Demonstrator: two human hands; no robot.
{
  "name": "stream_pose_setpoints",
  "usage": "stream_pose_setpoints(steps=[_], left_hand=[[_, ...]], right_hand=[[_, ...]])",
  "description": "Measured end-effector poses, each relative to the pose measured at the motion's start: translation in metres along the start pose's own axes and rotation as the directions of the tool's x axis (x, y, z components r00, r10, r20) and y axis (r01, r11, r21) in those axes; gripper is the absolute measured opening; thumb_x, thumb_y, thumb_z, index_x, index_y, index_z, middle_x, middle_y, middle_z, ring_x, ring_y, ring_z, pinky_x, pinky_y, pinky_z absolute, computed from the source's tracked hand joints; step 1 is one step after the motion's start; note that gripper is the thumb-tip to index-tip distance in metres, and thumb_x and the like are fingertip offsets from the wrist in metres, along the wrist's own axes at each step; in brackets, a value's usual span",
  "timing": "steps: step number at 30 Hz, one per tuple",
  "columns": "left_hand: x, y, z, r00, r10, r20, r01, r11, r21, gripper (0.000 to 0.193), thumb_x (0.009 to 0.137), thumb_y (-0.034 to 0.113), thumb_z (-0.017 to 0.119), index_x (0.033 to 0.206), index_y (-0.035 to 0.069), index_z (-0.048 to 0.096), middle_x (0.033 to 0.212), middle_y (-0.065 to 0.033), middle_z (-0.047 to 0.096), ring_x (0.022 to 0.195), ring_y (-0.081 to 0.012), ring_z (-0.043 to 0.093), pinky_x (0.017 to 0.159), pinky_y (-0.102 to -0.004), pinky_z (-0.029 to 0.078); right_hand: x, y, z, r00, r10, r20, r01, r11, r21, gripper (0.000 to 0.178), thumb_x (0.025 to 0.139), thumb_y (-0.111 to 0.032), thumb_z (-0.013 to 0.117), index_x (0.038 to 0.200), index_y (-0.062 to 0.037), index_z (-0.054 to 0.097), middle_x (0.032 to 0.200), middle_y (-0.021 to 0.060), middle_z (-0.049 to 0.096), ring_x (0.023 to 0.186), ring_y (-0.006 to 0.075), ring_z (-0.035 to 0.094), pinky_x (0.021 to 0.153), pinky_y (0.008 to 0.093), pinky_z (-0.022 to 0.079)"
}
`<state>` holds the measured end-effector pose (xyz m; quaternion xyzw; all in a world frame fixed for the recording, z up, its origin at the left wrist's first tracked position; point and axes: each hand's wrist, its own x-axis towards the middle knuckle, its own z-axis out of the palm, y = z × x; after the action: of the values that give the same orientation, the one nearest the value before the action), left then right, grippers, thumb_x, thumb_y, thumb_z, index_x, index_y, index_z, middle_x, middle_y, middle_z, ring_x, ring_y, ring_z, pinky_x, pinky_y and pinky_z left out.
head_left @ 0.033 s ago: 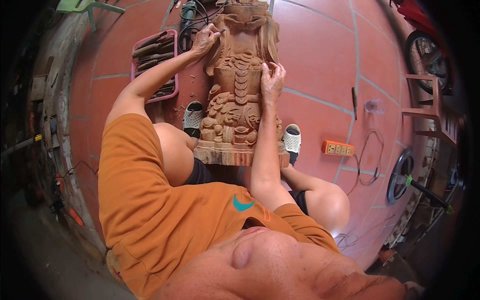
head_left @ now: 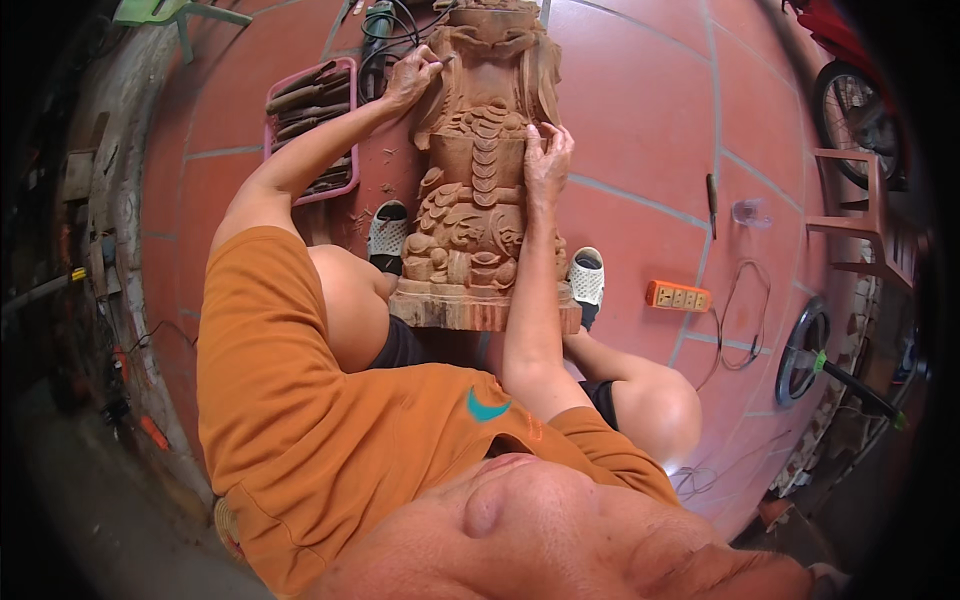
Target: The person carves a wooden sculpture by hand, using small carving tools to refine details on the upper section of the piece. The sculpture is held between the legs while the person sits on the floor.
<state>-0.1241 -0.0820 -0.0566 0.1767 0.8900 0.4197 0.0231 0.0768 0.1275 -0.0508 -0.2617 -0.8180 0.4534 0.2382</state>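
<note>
A large wood carving [head_left: 470, 225] stands between my legs on a thick base, its front covered with raised coins, scrolls and rounded shapes. At its upper left edge, my left hand [head_left: 410, 78] is closed in a pinch. A small dark tip shows at those fingertips, too small to name. My right hand [head_left: 547, 160] lies lower down along the carving's right edge. Its thumb rests by the front and its fingers are apart, with no tool in it.
A pink basket [head_left: 355, 165] of wood-handled tools stands left of the carving, with a green power tool [head_left: 377, 25] and cables beyond. Wood chips lie nearby. To the right are a dark slim tool [head_left: 711, 205], a clear cup [head_left: 750, 212], an orange power strip [head_left: 678, 296] and a brown chair [head_left: 860, 215].
</note>
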Motion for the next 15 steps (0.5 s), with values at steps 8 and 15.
stream_pose_setpoints(steps=[8, 15], left_hand=[[0.053, -0.012, 0.002, 0.988, 0.031, -0.151, -0.010, 0.990, 0.142, 0.029, 0.088, 0.026, 0.064, 0.106, 0.004, 0.063, 0.084, -0.0145, 0.068, 0.083, -0.0297, 0.067, 0.077, -0.0400, 0.050], [0.024, -0.014, 0.006, 0.991, 0.046, -0.125, -0.038, 0.997, 0.070, 0.025, 0.089, 0.025, 0.063, 0.102, 0.004, 0.062, 0.083, -0.0139, 0.067, 0.080, -0.0266, 0.066, 0.073, -0.0391, 0.050]], right_hand=[[0.000, -0.002, 0.001, 1.000, -0.007, 0.011, 0.007, 1.000, -0.009, 0.041, 0.089, -0.036, 0.068, 0.111, -0.0019, 0.066, 0.129, 0.0193, 0.052, 0.121, 0.0350, 0.052, 0.102, 0.0434, 0.042], [0.007, -0.003, 0.004, 1.000, 0.011, 0.015, -0.011, 1.000, 0.026, 0.041, 0.090, -0.037, 0.067, 0.111, -0.0020, 0.065, 0.129, 0.0200, 0.052, 0.121, 0.0359, 0.051, 0.102, 0.0441, 0.042]])
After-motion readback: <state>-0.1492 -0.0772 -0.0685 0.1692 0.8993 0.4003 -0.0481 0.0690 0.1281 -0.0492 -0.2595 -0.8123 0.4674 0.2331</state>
